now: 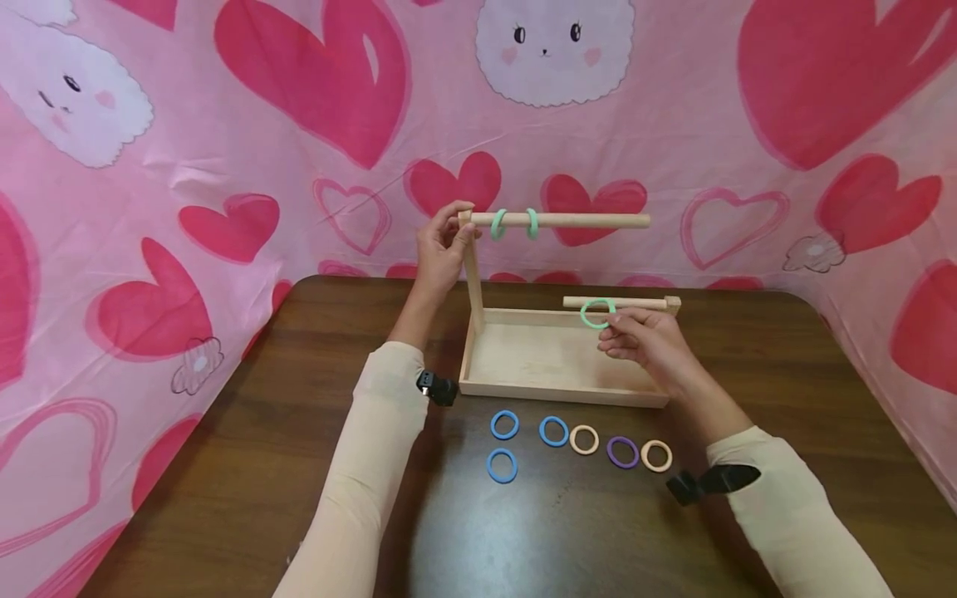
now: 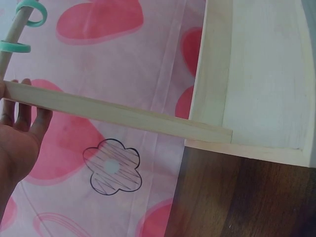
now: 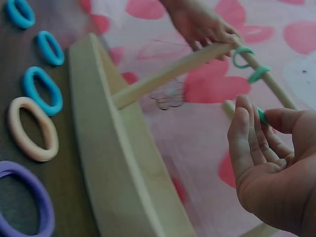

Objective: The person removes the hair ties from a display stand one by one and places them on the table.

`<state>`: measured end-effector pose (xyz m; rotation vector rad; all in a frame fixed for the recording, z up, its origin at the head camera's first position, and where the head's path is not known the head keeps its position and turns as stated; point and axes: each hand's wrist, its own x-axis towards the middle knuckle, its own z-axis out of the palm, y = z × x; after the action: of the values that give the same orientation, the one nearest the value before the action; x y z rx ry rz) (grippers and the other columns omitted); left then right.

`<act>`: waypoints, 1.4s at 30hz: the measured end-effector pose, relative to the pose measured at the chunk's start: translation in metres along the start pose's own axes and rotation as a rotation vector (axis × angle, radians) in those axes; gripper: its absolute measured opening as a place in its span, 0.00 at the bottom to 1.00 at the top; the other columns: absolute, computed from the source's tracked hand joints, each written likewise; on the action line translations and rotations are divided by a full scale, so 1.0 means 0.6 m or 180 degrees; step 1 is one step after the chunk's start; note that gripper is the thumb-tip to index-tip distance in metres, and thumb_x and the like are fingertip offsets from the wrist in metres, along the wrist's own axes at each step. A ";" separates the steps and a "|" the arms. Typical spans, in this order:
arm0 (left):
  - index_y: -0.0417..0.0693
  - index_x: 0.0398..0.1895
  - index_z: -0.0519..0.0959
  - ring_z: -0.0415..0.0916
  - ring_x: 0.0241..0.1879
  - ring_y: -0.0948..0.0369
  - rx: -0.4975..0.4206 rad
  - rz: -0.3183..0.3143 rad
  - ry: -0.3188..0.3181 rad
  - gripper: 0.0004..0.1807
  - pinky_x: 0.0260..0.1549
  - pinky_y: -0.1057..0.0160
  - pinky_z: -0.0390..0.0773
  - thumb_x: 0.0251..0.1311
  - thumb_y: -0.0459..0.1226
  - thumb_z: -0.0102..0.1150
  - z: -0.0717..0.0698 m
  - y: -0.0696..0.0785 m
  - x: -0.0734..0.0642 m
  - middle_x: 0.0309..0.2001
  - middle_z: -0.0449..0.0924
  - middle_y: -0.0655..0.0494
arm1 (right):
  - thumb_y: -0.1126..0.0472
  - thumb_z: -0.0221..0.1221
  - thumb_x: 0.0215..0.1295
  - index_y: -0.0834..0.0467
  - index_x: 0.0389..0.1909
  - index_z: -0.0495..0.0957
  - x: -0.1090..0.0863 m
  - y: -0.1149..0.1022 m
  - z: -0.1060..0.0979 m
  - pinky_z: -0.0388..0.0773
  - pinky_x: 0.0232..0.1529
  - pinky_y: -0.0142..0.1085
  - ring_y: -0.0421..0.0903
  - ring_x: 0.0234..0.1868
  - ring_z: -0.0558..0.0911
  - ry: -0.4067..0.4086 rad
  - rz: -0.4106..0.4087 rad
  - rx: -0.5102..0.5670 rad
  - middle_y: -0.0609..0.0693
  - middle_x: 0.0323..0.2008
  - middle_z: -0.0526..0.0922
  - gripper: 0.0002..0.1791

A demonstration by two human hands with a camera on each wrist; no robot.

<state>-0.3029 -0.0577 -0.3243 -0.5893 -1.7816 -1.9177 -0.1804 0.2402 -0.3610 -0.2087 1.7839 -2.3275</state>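
My right hand (image 1: pixel 646 345) pinches a light green ring (image 1: pixel 586 315) between thumb and fingers, in front of the lower wooden rod (image 1: pixel 620 302) in the head view. At the upper left, my left hand (image 1: pixel 441 252) grips the top of the upright wooden post (image 1: pixel 474 278), where the upper rod (image 1: pixel 591 220) joins it. Two light green rings (image 1: pixel 532 224) hang on that upper rod near the post, and its right end is free. Post and rods belong to a shallow wooden tray (image 1: pixel 561 390). The left wrist view shows fingers behind the post (image 2: pixel 113 109).
In front of the tray lie several loose rings on the dark wooden table (image 1: pixel 336 332): blue rings (image 1: pixel 492 425) at left, beige rings (image 1: pixel 572 440) and a purple ring (image 1: pixel 611 453) to the right. A pink heart-patterned cloth (image 1: pixel 299 149) hangs behind and beside the table.
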 end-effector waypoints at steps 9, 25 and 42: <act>0.25 0.55 0.74 0.82 0.30 0.72 -0.0042 0.0016 -0.0010 0.15 0.41 0.71 0.80 0.66 0.22 0.56 0.003 -0.002 0.000 0.38 0.77 0.22 | 0.68 0.48 0.77 0.52 0.34 0.86 0.003 0.032 0.005 0.85 0.36 0.28 0.35 0.30 0.89 -0.0370 0.0325 -0.0118 0.44 0.27 0.89 0.19; 0.26 0.55 0.75 0.84 0.31 0.69 -0.0023 0.0005 -0.0043 0.16 0.42 0.71 0.79 0.66 0.23 0.57 0.006 0.001 0.003 0.38 0.79 0.25 | 0.66 0.49 0.76 0.54 0.37 0.80 0.003 0.076 0.007 0.84 0.35 0.26 0.34 0.30 0.87 -0.0904 0.1127 -0.0690 0.42 0.28 0.87 0.12; 0.26 0.55 0.75 0.82 0.30 0.75 -0.0031 0.0011 -0.0036 0.16 0.40 0.72 0.79 0.65 0.22 0.57 0.006 0.000 0.001 0.31 0.83 0.53 | 0.64 0.51 0.75 0.64 0.40 0.79 -0.020 0.108 0.033 0.84 0.33 0.27 0.33 0.28 0.86 -0.1386 0.1402 -0.0874 0.43 0.27 0.86 0.09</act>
<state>-0.3031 -0.0539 -0.3235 -0.6072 -1.7780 -1.9256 -0.1594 0.2080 -0.4183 -0.3008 1.7052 -1.5920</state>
